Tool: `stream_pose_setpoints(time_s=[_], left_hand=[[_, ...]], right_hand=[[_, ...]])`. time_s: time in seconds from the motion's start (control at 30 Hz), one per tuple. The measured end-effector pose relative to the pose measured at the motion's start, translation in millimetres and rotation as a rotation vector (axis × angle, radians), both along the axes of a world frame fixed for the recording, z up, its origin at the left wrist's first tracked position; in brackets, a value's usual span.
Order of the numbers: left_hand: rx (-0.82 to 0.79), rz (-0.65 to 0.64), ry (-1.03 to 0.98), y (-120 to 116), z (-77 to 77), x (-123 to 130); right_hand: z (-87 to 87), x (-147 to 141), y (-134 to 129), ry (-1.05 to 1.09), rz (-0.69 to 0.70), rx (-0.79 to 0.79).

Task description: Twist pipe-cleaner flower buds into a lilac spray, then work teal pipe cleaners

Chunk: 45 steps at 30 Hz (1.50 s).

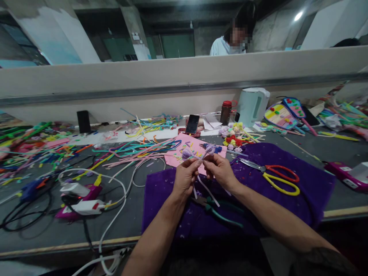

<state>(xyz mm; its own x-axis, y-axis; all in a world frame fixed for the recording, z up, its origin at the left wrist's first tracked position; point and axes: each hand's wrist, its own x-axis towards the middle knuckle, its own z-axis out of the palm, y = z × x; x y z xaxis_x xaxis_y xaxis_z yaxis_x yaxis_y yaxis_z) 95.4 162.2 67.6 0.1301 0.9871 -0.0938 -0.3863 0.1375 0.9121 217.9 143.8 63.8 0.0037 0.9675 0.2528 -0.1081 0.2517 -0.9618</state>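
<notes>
Lilac fuzzy stems (209, 150) with curled, puffy ends are held up between both hands, and two pale tails hang below. My left hand (186, 174) pinches them from the left, fingertips closed. On the right, my right hand (220, 168) pinches the same stems, its fingertips close to the left ones. Behind the hands lies a pink sheet (172, 155) with small coloured bits on it. Under them spreads a purple cloth (161, 199), with green-handled pliers (222, 217) just below the hands. Scissors (268, 172) with red and yellow handles rest open to the right.
Pink and green stems (140, 151) lie left of the sheet. Power strips (82, 203) and cables cover the left. A phone (192, 124), red-lidded bottle (225, 114) and kettle (251, 106) stand behind. Another power strip (346, 176) is far right. A person (230, 44) is beyond the partition.
</notes>
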Motion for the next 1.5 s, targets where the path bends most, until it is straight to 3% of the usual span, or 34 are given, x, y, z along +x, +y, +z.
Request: stream_pose_setpoints(time_s=[0.23, 0.43, 0.87, 1.0, 1.27, 1.5], left_hand=[[0.002, -0.008, 0.015, 2, -0.8, 0], [0.033, -0.113, 0.08, 3, -3.3, -1], [0.127, -0.068, 0.101, -5, 1.8, -3], [0.11, -0.126, 0.093, -4, 3.8, -5], [0.178, -0.056, 0.239, -7, 8.0, -6], [0.188, -0.037, 0.237, -10, 12.0, -3]], right_hand=[[-2.0, 0, 1, 0.026, 0.039, -0.033], [-4.9, -1, 1, 0.024, -0.006, 0.011], [2.0, -3, -4, 0.129, 0.036, -0.067], [2.6, -4, -5, 0.143, 0.055, -0.054], [0.2, -2, -3, 0.087, 0.033, -0.029], [1.2, -2, -4, 0.062, 0.014, 0.006]])
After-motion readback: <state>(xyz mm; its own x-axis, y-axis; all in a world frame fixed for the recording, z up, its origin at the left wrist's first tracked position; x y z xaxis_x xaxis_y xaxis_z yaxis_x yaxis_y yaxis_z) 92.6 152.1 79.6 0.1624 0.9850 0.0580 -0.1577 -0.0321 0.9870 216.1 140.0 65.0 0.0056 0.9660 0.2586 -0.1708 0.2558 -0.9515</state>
